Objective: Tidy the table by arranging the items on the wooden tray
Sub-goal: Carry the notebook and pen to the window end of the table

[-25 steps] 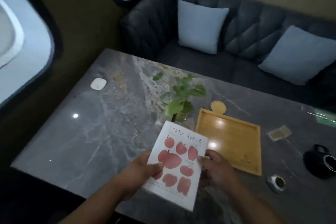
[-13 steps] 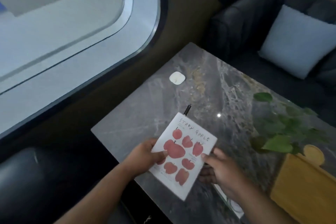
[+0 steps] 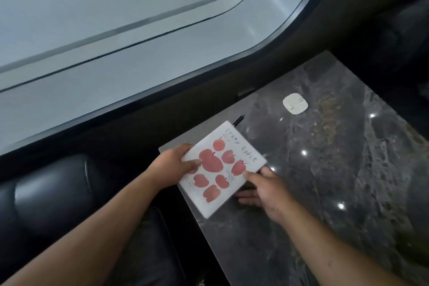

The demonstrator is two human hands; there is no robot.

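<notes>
A white booklet (image 3: 222, 167) with red apples and the words "Stray Apple" on its cover is held over the near left corner of the dark marble table (image 3: 325, 181). My left hand (image 3: 173, 165) grips its left edge, thumb on the cover. My right hand (image 3: 264, 190) holds its right edge, fingers underneath. A black pen (image 3: 238, 121) lies on the table just beyond the booklet's far corner. The wooden tray is out of view.
A small white rounded pad (image 3: 295, 103) lies on the table farther back. A large curved window (image 3: 116, 42) fills the left and top. A black leather seat (image 3: 53, 193) sits below the table's left edge. Dark sofa at the far right.
The view has swung left, so the tray and the plant have left the frame. The booklet, still in both hands, now sits over the table's left corner by the pen.
</notes>
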